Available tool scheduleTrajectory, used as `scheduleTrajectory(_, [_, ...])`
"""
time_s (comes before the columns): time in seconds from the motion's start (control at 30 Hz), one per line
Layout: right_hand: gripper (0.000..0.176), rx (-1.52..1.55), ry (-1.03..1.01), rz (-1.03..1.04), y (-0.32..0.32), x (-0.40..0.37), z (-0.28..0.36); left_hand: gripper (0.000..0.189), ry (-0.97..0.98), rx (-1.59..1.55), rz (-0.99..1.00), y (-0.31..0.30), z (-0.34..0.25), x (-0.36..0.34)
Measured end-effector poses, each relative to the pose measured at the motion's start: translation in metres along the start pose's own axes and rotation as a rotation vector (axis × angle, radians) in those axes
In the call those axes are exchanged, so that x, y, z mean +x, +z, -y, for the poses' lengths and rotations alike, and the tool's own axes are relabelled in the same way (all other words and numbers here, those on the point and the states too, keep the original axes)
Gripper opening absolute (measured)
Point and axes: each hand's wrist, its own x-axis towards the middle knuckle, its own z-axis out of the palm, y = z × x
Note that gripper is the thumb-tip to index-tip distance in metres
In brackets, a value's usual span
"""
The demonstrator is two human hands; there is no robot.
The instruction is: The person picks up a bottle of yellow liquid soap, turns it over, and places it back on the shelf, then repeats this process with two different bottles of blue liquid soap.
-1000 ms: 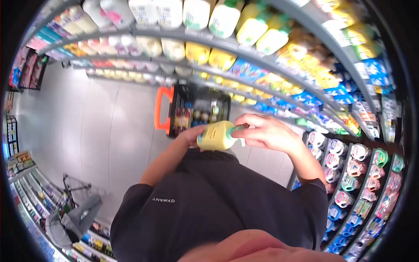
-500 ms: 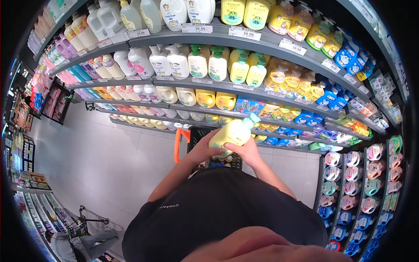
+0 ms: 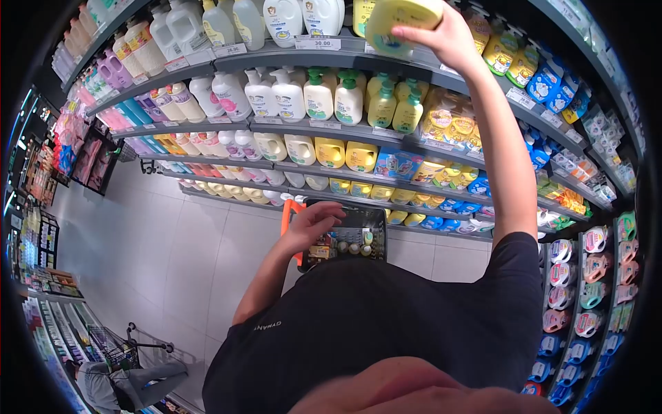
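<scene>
My right hand is raised at the upper shelf, its fingers wrapped round a yellow pump bottle. The bottle's top runs out of view, and it covers part of the shelf edge behind it. Down over the orange handle of a black shopping basket, my left hand hangs with its fingers loosely apart and nothing in them. Several small packages and round-topped containers lie inside the basket.
Curved shelves hold white pump bottles, yellow-green pump bottles and yellow jugs. Price tags line the shelf edge. More jugs stand in racks at right. At lower left, a person is beside a cart.
My right hand has lifted the yellow pump bottle from in front of my chest up to the top shelf. My left hand has let go of it and moved left and down.
</scene>
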Motion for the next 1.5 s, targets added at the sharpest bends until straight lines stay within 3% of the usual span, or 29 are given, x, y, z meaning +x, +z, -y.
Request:
scheduleTrajectory(0.07, [0.043,0.385,-0.106,0.081,0.004,0.030,0.012,0.036,-0.011,-0.013,-0.033,0.001,-0.001,-0.008])
scheduleTrajectory(0.1, [0.057,0.574,-0.017,0.113,0.010,0.041,0.003,0.036,-0.033,0.001,-0.045,0.001,-0.002,-0.012])
scheduleTrajectory(0.23, [0.059,0.377,0.018,0.104,0.032,0.060,-0.033,0.034,-0.053,0.001,-0.128,-0.003,0.002,-0.028])
scheduleTrajectory(0.33, [0.058,0.505,-0.007,0.114,0.046,0.064,-0.058,0.034,-0.031,-0.033,-0.200,-0.009,0.011,-0.042])
scheduleTrajectory(0.57, [0.054,0.222,0.252,0.203,0.058,0.067,-0.092,0.035,-0.108,-0.018,-0.234,-0.024,0.020,-0.053])
scheduleTrajectory(0.7, [0.055,0.119,0.362,0.304,0.055,0.072,-0.101,0.035,-0.095,-0.048,-0.195,-0.020,0.017,-0.052])
scheduleTrajectory(0.8, [0.055,0.218,0.402,0.337,0.055,0.070,-0.107,0.036,-0.093,-0.080,-0.146,-0.017,0.015,-0.048])
scheduleTrajectory(0.9, [0.065,0.139,0.447,0.424,0.044,0.067,-0.099,0.036,-0.088,-0.064,-0.082,-0.018,0.022,-0.045])
scheduleTrajectory(1.03, [0.053,-0.054,0.418,0.235,0.028,0.059,-0.073,0.035,-0.117,-0.044,-0.054,-0.020,0.028,-0.039])
scheduleTrajectory(1.1, [0.055,-0.189,0.319,0.047,0.013,0.036,-0.014,0.035,-0.135,-0.031,-0.052,-0.020,0.032,-0.039])
scheduleTrajectory(1.2, [0.044,0.145,0.182,0.087,0.012,-0.008,0.003,0.035,-0.171,-0.032,-0.043,-0.020,0.040,-0.036])
scheduleTrajectory(1.33, [0.031,0.617,0.369,0.414,0.049,-0.102,0.033,0.035,-0.212,-0.077,-0.024,-0.017,0.048,-0.032])
scheduleTrajectory(1.47, [0.027,0.788,0.645,0.602,0.148,-0.215,-0.012,0.035,-0.285,-0.065,-0.004,-0.014,0.042,-0.025])
scheduleTrajectory(1.5, [0.029,0.723,0.629,0.637,0.169,-0.244,-0.018,0.035,-0.302,-0.094,-0.006,-0.012,0.042,-0.024])
